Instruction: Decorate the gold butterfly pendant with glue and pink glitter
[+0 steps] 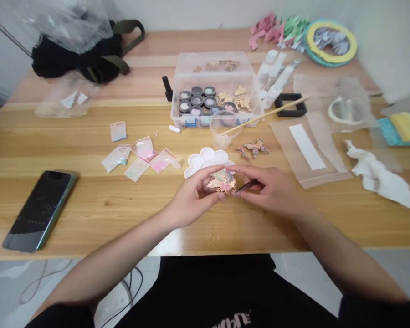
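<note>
Between my hands, above the table's front part, is a small gold ornament (pixel 223 181) with pink and blue glittery patches. My left hand (pixel 196 196) pinches it from the left side. On its right, the fingers of my right hand (pixel 271 189) touch its edge and also hold a dark slim tool (pixel 248 186), perhaps tweezers. Just behind my hands lies a white flower-shaped palette (pixel 208 158), partly covered by them. A decorated butterfly piece (pixel 257 147) and a smaller piece (pixel 242 153) rest behind my right hand.
A clear box (pixel 217 91) holds small pots and gold pieces. In front stands a clear cup (pixel 225 130) with a wooden stick (pixel 269 114) across it. Small bags (pixel 143 159) and a phone (pixel 39 211) lie left; a plastic sleeve (pixel 309 150) and crumpled tissue (pixel 379 175) lie right.
</note>
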`<action>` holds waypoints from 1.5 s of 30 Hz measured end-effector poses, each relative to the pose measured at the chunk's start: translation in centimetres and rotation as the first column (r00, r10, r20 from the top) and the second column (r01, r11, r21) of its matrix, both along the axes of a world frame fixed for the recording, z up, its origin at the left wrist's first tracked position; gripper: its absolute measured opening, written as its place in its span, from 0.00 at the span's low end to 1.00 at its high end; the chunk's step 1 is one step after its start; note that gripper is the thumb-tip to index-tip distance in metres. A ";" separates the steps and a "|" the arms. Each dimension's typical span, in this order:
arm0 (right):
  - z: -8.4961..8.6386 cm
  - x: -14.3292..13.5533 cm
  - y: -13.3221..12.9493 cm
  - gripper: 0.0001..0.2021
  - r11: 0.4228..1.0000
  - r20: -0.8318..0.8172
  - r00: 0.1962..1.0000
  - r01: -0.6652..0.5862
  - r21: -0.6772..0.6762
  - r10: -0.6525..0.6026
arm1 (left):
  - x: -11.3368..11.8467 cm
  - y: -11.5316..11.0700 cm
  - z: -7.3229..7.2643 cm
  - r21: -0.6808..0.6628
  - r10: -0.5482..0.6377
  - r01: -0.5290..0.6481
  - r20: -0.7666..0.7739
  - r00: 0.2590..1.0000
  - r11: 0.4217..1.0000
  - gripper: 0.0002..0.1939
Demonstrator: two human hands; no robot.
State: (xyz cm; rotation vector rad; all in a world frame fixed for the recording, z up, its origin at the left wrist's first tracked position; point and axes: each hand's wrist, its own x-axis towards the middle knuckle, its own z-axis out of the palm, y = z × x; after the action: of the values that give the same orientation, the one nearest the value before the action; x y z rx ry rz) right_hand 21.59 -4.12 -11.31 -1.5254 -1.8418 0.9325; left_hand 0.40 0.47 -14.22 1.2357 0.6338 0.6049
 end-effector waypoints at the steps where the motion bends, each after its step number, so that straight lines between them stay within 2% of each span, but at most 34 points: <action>1: 0.0 0.1 0.0 0.21 1.000 0.007 1.000 -0.006 -0.004 0.006 | 0.0 0.0 0.0 0.005 -0.004 0.004 -0.005 1.000 1.000 0.27; 6: -0.1 0.4 0.3 0.24 0.997 -0.001 0.999 -0.044 -0.056 0.044 | 0.1 0.1 -0.3 0.031 -0.037 0.038 -0.012 0.999 0.999 0.29; 11: -0.6 0.9 0.7 0.20 0.977 -0.087 0.989 -0.136 -0.166 0.123 | 0.1 -0.1 -0.5 0.048 -0.096 0.098 -0.032 0.995 0.994 0.33; 16: -0.6 2.2 1.0 0.20 0.960 -0.066 0.988 -0.155 -0.234 0.143 | -0.1 -0.2 -0.7 0.083 -0.105 0.111 -0.081 0.991 0.990 0.36; 25: -0.3 6.6 1.6 0.22 0.947 0.074 0.994 -0.051 -0.318 0.079 | -0.2 0.2 -0.6 0.123 -0.075 0.091 -0.128 0.989 0.988 0.33; 29: -0.3 7.4 1.6 0.21 0.941 0.111 0.993 0.002 -0.339 0.038 | -0.1 0.0 -0.1 0.177 -0.041 0.068 -0.153 0.987 0.982 0.31; 33: -0.5 7.6 1.5 0.26 0.931 0.078 0.997 0.015 -0.364 0.014 | 0.0 -0.1 0.2 0.265 0.030 0.021 -0.187 0.982 0.964 0.31; 36: -0.4 7.7 1.4 0.28 0.931 0.058 0.998 0.021 -0.363 0.000 | -0.1 -0.1 0.3 0.357 0.078 0.008 -0.227 0.971 0.934 0.28; 39: -0.2 7.9 1.4 0.27 0.940 0.061 0.998 0.053 -0.338 -0.034 | -0.2 0.0 0.3 0.482 0.129 0.027 -0.287 0.949 0.875 0.23; 45: 0.2 8.0 1.4 0.22 0.961 0.023 0.982 0.186 -0.206 -0.185 | -0.3 0.4 0.7 0.722 0.249 0.171 -0.435 0.865 0.670 0.18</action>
State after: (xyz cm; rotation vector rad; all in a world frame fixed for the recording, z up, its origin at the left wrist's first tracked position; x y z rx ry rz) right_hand 29.54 -2.72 -11.10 -1.7914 -1.6093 1.0584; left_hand 0.13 0.82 -13.51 2.2252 0.8920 0.5975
